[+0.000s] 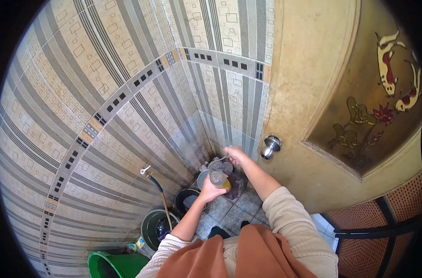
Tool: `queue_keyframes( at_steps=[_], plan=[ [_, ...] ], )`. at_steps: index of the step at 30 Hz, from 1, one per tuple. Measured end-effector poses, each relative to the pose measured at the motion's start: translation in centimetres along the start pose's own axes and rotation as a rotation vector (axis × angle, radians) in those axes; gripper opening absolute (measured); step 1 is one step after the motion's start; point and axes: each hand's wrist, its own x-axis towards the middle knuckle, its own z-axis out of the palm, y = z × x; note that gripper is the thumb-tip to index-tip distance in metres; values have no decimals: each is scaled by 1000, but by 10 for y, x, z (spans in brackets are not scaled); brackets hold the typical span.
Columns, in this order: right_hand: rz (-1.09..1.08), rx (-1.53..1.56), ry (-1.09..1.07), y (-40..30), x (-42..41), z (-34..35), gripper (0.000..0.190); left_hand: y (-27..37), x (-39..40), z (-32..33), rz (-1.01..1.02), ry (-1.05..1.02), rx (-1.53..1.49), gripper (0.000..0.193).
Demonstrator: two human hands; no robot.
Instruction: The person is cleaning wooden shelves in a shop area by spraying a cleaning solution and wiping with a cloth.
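Observation:
My left hand (pixel 212 190) is closed around a clear jar (pixel 218 179) with yellowish liquid in its lower part. Up and to the right of it, my right hand (pixel 234 154) has its fingers curled together around the end of what looks like a thin, pale handle (pixel 218 160); its far end is hard to make out. Below and behind both hands stand a grey container (pixel 203 179) and another round vessel with greyish contents, low in the tiled corner.
A black basin (pixel 179 201) and a dark green bucket (pixel 145 226) with a hose in it stand along the left wall. A bright green bucket (pixel 103 260) is at lower left. The wall tap (pixel 145 170) feeds the hose. A door with a metal knob (pixel 270 147) stands at right.

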Motion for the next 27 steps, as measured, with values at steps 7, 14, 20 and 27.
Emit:
queue_keyframes(
  at_steps=[7, 14, 20, 27],
  plan=[
    [-1189, 33, 438, -88, -59, 4, 45, -13, 22, -35, -167, 164, 110, 38],
    [-1351, 137, 170, -120, -151, 29, 44, -14, 37, -70, -147, 143, 226, 43],
    [-1372, 68, 188, -117, -174, 41, 44, -12, 46, -82, -80, 124, 301, 45],
    [-1347, 116, 317, -104, -188, 25, 44, -8, 61, -77, -61, 42, 333, 46]
  ],
)
